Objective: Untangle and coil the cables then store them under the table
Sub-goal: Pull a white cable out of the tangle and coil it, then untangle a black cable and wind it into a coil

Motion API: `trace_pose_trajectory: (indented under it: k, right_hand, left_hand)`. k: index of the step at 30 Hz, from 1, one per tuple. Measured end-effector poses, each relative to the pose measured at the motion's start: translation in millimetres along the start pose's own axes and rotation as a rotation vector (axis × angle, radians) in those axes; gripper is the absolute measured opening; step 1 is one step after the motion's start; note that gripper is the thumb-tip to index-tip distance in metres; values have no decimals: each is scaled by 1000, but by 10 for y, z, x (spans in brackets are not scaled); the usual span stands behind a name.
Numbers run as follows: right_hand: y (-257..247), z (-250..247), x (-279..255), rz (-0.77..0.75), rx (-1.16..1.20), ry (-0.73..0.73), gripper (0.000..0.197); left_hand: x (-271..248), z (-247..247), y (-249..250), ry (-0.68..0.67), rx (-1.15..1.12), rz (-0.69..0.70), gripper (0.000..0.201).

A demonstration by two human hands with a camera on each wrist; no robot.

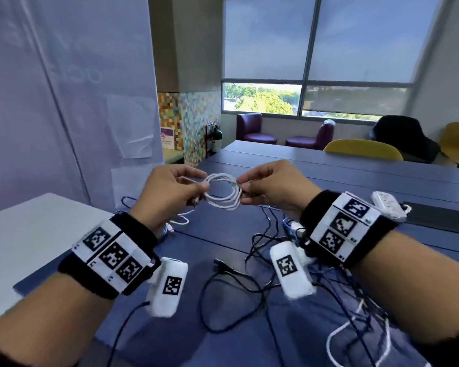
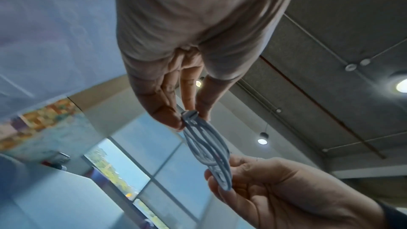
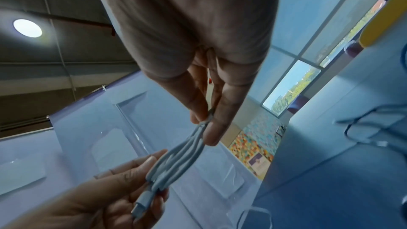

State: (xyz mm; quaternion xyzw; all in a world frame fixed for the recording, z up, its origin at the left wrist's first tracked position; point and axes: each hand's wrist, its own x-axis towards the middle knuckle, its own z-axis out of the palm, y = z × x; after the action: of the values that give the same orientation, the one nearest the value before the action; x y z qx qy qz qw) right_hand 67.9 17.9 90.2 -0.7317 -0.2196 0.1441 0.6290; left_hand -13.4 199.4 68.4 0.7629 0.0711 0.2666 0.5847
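A thin white cable wound into a small coil hangs in the air above the blue table, held between both hands. My left hand pinches the coil's left side, and a plug end sticks out below its fingers. My right hand pinches the right side between thumb and fingertips. In the left wrist view the coil stretches from my left fingertips down to the right hand. In the right wrist view the coil runs between both hands. A tangle of black and blue cables lies on the table under my wrists.
A white power strip lies on the table at the right, beside a black mat. A white cable loop lies near the right front. A white tabletop adjoins on the left. Yellow chairs stand behind the table.
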Motion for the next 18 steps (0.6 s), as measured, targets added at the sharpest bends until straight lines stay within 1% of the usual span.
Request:
trace_pose_trajectory:
  k: [3, 6, 9, 13, 14, 16, 18]
  right_hand:
    - [77, 421, 203, 29, 12, -88, 18]
    - [165, 781, 361, 60, -33, -129, 26]
    - [252, 1081, 450, 92, -113, -169, 30]
    - [387, 1351, 525, 126, -151, -258, 37]
    - [447, 1390, 566, 137, -164, -276, 35]
    - [569, 1468, 631, 154, -241, -275, 20]
    - [670, 1515, 664, 159, -307, -252, 16]
  left_hand:
    - [-5, -393, -175, 67, 82, -26, 13]
    - [-11, -685, -394, 109, 180, -59, 15]
    - [-45, -878, -616, 124, 267, -92, 15]
    - [-91, -1033, -943, 109, 307, -149, 18]
    - [-105, -1038, -1001, 101, 323, -162, 20]
    - [-152, -1038, -1069, 79, 341, -191, 21]
    - [-173, -1036, -1108, 61, 325, -216, 20]
